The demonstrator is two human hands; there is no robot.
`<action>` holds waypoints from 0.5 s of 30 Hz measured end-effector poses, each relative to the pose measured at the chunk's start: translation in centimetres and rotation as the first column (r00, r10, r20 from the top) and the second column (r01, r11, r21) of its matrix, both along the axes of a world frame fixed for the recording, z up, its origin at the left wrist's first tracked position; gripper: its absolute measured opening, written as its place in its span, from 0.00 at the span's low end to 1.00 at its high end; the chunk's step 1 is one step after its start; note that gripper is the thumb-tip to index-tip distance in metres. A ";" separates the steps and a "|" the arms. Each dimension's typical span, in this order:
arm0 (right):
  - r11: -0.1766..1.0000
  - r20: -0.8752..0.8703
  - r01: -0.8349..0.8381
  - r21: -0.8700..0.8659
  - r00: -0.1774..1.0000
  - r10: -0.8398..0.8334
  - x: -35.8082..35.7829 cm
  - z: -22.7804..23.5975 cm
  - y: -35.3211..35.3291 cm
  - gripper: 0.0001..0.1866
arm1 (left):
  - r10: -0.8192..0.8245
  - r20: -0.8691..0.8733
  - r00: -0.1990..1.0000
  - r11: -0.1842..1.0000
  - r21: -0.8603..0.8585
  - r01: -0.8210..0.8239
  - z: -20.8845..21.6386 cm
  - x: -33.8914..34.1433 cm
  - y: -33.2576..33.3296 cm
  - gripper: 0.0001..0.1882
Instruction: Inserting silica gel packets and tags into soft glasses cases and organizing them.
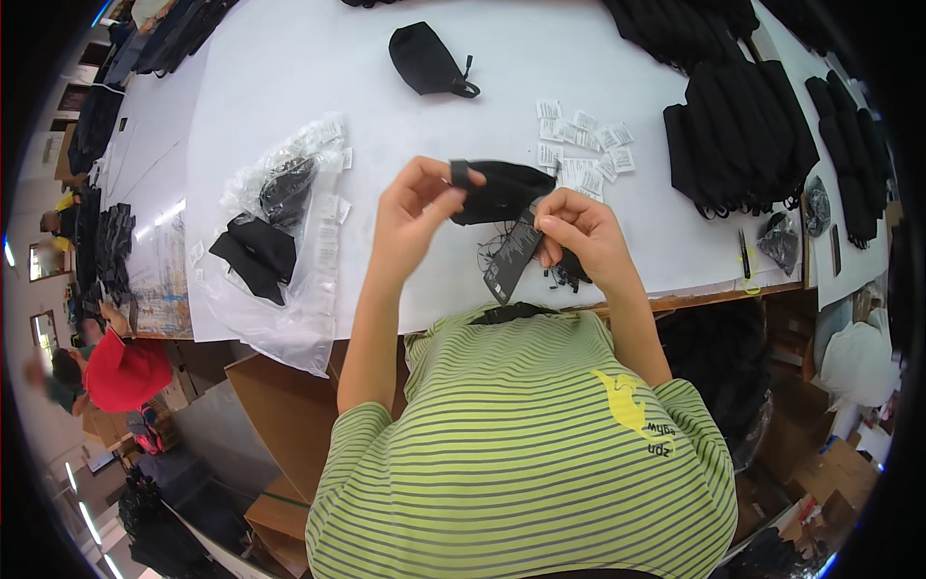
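Above the table's near edge, my left hand (417,207) pinches a short strap end at the left side of a black fabric piece (506,193), perhaps a small pouch. My right hand (584,232) is closed at the piece's right side, with thumb and fingers on a black printed hang tag (511,256) that slants down to the left. Just below lies a pile of black tags with thin strings (564,270), partly hidden by the right hand. A similar black fabric piece (424,60) with a small loop rests farther back on the table.
Several white printed labels (579,135) lie beyond my hands. To the left, clear plastic bags (323,251) spread out with black fabric (260,253) on them. Stacked black pieces (738,135) stand at right, near thread snips (745,259). A person in red (125,372) is at far left.
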State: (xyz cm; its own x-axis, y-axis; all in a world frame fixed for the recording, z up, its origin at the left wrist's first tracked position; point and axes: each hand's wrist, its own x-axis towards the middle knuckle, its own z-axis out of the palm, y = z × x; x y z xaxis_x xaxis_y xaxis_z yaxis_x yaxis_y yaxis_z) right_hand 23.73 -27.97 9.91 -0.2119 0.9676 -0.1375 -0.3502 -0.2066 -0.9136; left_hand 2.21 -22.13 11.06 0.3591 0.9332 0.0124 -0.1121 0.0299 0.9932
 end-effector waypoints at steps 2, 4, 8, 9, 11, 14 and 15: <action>0.996 -0.044 -0.081 0.032 0.996 0.082 0.5 0.2 0.3 0.05 | -0.025 0.044 0.999 1.000 -0.016 0.026 -0.7 0.5 -1.5 0.07; 0.996 -0.031 -0.091 0.019 0.995 0.092 0.4 0.3 0.6 0.05 | 0.029 0.030 0.999 0.999 -0.038 -0.028 -0.7 0.9 -2.2 0.09; 0.988 -0.055 -0.154 0.016 0.986 0.154 0.7 0.1 0.6 0.06 | 0.020 -0.242 0.970 0.974 0.225 0.036 0.1 1.6 -2.5 0.13; 0.988 -0.056 -0.156 0.015 0.986 0.156 0.7 0.1 0.5 0.06 | 0.026 -0.257 0.966 0.959 0.280 0.049 0.1 1.8 -2.6 0.13; 0.986 -0.069 -0.166 0.029 0.983 0.168 0.5 0.2 0.6 0.06 | 0.032 -0.273 0.961 0.939 0.338 0.064 0.2 2.1 -2.7 0.13; 0.976 -0.100 -0.210 0.057 0.972 0.215 0.3 0.1 0.7 0.06 | 0.112 -0.394 0.912 0.892 0.444 0.083 0.1 2.3 -2.8 0.12; 0.976 -0.099 -0.207 0.064 0.972 0.213 0.2 0.2 0.8 0.06 | 0.121 -0.419 0.900 0.887 0.453 0.092 0.1 2.3 -2.8 0.11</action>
